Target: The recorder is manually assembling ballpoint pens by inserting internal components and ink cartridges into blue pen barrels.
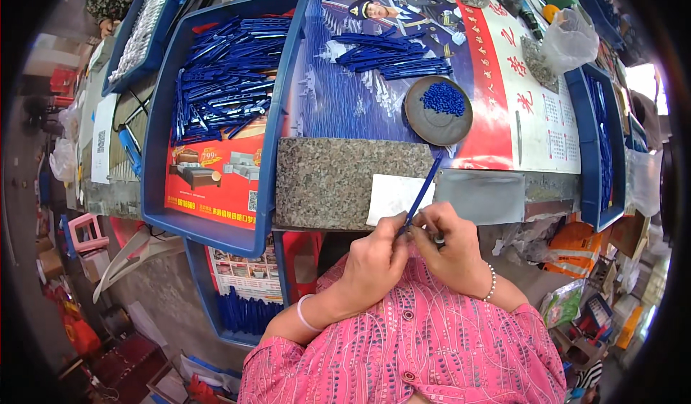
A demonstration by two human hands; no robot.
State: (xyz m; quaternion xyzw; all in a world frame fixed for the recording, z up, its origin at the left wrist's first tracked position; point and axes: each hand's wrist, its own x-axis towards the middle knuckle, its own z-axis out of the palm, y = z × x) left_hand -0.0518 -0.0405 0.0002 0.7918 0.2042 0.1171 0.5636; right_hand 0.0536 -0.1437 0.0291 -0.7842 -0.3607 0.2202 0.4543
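Close to my body, over the table's front edge, my left hand (374, 259) pinches a long, slim blue stick (426, 187) that points up and away. My right hand (455, 251) meets it at the stick's near end, fingers curled. A small dark, shiny bit shows between those fingers, too small to name. Just beyond the hands lie a white paper sheet (392, 195) and a speckled stone slab (324, 181). Past the stick's far tip stands a round dish (421, 127) with small blue pellets (443, 99).
Left, a blue tray (270, 188) holds many slim blue pieces (230, 66). More blue pieces (392, 53) are piled on a poster (338, 102). Another blue tray (592, 181) stands at the right edge. A lower tray (205, 289) sits below the table, near a pink stool (88, 233).
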